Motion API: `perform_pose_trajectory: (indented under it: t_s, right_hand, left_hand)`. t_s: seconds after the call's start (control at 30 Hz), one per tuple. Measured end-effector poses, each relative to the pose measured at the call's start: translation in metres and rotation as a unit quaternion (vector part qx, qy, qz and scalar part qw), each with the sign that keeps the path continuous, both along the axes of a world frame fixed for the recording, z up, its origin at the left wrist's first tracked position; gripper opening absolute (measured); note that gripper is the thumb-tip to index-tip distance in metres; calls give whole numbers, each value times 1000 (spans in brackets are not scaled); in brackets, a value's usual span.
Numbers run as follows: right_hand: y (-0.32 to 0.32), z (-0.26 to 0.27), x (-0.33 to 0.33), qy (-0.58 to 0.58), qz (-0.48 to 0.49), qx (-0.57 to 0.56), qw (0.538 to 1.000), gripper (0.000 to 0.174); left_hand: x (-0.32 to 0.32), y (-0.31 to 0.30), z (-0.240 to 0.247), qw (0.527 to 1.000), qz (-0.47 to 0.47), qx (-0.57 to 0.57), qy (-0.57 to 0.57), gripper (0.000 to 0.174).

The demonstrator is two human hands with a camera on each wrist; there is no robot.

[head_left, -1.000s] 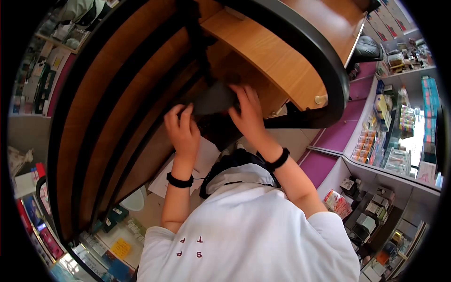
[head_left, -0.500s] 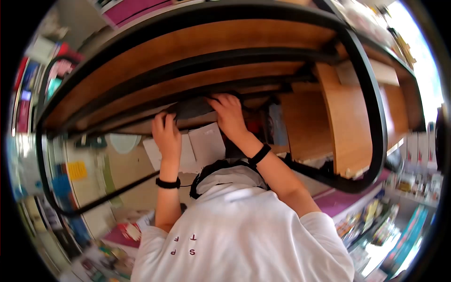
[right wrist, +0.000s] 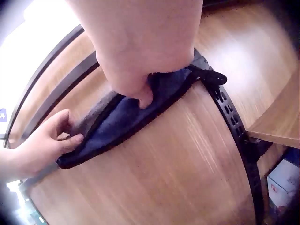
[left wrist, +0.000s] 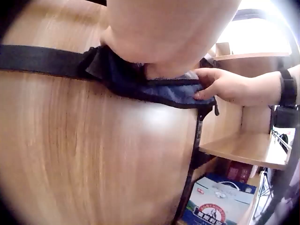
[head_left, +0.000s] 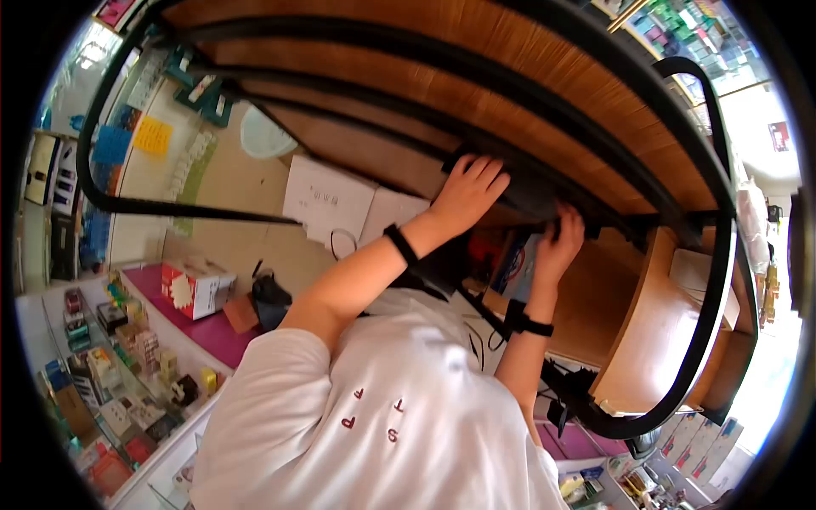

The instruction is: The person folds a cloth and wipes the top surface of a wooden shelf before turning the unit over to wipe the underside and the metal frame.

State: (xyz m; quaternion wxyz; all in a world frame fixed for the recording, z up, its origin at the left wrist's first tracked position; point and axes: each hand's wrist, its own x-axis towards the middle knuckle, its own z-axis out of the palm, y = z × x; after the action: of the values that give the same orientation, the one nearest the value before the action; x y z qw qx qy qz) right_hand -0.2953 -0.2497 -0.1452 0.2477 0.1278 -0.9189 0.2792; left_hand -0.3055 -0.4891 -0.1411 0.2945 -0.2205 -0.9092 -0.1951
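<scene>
A dark blue and grey fabric piece with black edging lies against the underside of the wooden shelf unit, between the two hands. In the head view my left hand holds its left end, and my right hand grips the right end. The left wrist view shows the fabric with the right thumb pressed on its front. From the right wrist, the left hand pinches the far end of the fabric, and the right thumb lies over it.
Black metal bars cross the wooden panels. A wooden shelf compartment and a blue-white box are at the right. Lower left are a white-red box and display shelves; white sheets lie on the floor.
The head view has turned, so both hands and the fabric appear farther right than before. Both hands stay on the fabric.
</scene>
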Motion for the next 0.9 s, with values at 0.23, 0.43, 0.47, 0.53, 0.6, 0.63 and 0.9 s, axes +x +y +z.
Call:
perform_pose_trajectory:
  t_s: [0.23,0.43,0.47,0.53,0.6,0.63,0.9]
  right_hand:
    - [-7,-7,-2,36,-23,20,999,47]
    - [-10,-13,-7,45,-56,60,996,46]
    - [-10,-12,-7,46,-55,67,995,46]
    - [-7,-10,-5,51,-52,79,994,47]
    - [-9,-8,-4,53,-42,79,995,47]
    - [-10,-10,-5,57,-38,81,994,47]
    - [-12,-13,2,43,-61,86,993,44]
  left_hand:
    - [-1,-23,1,1000,3,-5,-17,29]
    - [3,-2,-10,997,59,50,14,29]
    - [3,-1,-11,997,62,47,20,30]
    - [3,0,-10,996,67,48,28,30]
    - [4,-4,-9,998,56,27,28,30]
    - [5,-6,-10,997,59,29,32,30]
    - [-2,-4,-22,995,70,27,66,27]
